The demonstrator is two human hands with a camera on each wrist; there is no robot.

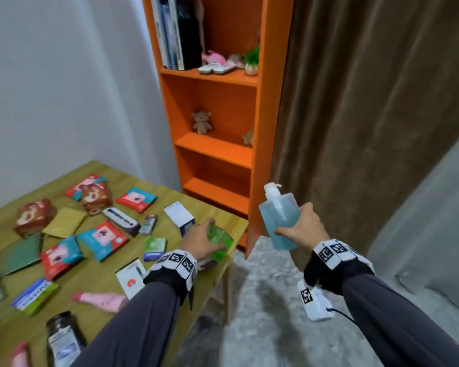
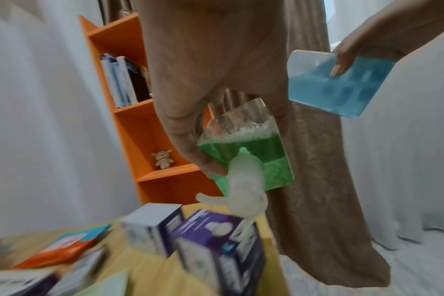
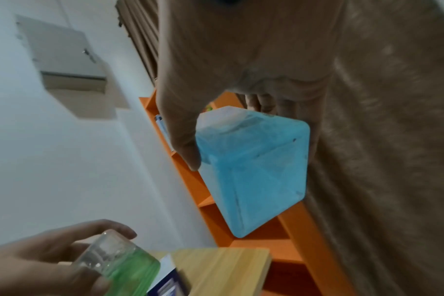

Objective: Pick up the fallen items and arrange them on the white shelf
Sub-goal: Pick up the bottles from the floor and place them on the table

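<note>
1. Our right hand [image 1: 301, 229] grips the clear square blue-liquid pump bottle [image 1: 280, 221], upright, off the worktop [image 1: 167, 197].
2. Our left hand [image 1: 199, 241] clasps the clear green-liquid pump bottle [image 1: 220, 238], tilted over the worktop's edge.
3. No white shelf in view.

Soft, even indoor light; no glare showing. Motion blur is smearing both wrist views; wide-angle distortion is bending frame edges.

A clear square pump bottle of blue liquid [image 1: 280, 221] is held up off the surface, roughly upright and leaning a little, its white pump at the top. A clear square pump bottle of green liquid [image 1: 220, 241] is tipped with its frosted pump head pointing down over the near corner of the surface, foam along the liquid's edge, just above a purple-and-white box [image 2: 216, 252].
</note>
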